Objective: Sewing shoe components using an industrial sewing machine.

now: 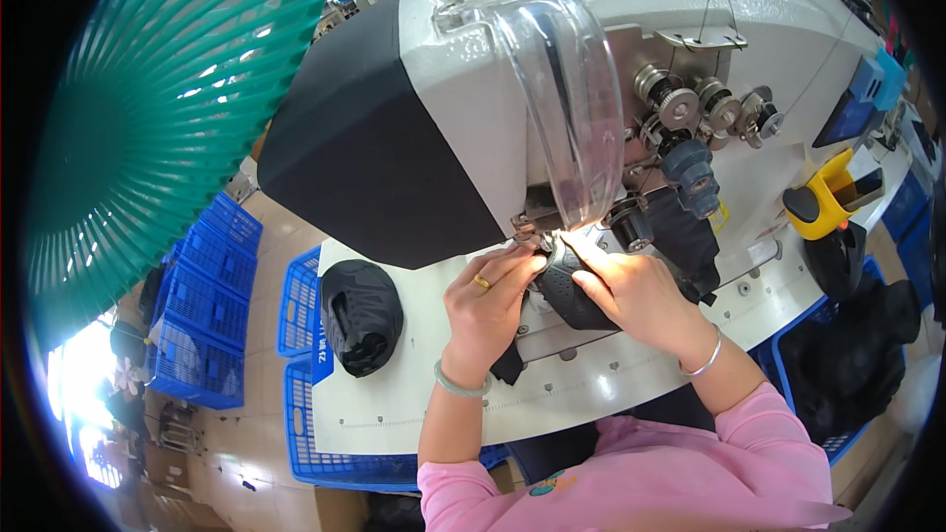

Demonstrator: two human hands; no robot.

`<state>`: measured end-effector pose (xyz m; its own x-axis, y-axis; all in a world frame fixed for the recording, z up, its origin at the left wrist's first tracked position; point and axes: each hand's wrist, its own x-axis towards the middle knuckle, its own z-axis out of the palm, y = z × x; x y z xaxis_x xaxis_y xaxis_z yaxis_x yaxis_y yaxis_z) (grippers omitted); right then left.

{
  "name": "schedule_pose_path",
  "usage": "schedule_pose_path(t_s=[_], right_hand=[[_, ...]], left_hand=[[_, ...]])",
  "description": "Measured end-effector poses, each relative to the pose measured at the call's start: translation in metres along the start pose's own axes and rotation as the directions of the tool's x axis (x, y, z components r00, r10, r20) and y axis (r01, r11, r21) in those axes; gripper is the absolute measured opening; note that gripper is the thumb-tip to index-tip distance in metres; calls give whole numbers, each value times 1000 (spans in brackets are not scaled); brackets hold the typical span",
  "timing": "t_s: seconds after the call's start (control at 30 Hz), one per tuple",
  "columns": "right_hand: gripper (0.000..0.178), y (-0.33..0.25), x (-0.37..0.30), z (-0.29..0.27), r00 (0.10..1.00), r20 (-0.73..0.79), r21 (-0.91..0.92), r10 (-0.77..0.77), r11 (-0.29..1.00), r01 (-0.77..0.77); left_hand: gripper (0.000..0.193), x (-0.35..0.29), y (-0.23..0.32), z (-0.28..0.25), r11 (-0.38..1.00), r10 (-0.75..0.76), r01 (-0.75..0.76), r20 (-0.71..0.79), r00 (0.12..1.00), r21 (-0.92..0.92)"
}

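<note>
Both your left hand [483, 303] and right hand [645, 300] pinch the black piece [574, 302] in their fingers, mid-frame. One slip could catch fingertips under the sewing machine [448, 74].

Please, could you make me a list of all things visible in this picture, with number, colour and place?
Industrial sewing machine: 1, white with black cover, upper centre
Machine guard: 1, transparent, machine front
Tension dials: several, metallic, right of guard
Control panel: 1, blue, right
Perforated workpiece: 1, black, below machine head
Bundle: 1, black, table's left end
Worktable: 1, white, under machine
Fan guard: 1, green, upper left
Crates: several, blue, left floor and beside table
Yellow holder-like object: 1, right, exact kind unclear
Shirt: 1, pink, bottom
Left hand: 1, gold ring, workpiece's left edge
Right hand: 1, silver bangle, on workpiece
</note>
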<state>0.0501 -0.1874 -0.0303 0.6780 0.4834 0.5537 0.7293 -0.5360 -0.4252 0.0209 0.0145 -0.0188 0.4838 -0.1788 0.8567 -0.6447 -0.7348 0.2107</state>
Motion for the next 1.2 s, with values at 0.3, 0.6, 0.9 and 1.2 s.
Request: schedule_pose_path(t_s=[0.3, 0.6, 0.9, 1.2], right_hand=[[29, 12, 11, -14, 997, 30, 18, -77, 997, 76], [26, 39, 42, 1, 981, 90, -81, -172, 981, 179], [17, 35, 54, -2, 965, 49, -258, -258, 930, 261], [26, 6, 3, 2, 924, -233, -306, -304, 925, 227]], left_hand=[[25, 5, 8, -3, 991, 48, -54, 53, 997, 120], [20, 9, 9, -4, 999, -23, 18, 123, 992, 41], [15, 8, 18, 0, 965, 75, -96, 96, 993, 242], [28, 9, -23, -9, 973, -65, 117, 251, 966, -197]])
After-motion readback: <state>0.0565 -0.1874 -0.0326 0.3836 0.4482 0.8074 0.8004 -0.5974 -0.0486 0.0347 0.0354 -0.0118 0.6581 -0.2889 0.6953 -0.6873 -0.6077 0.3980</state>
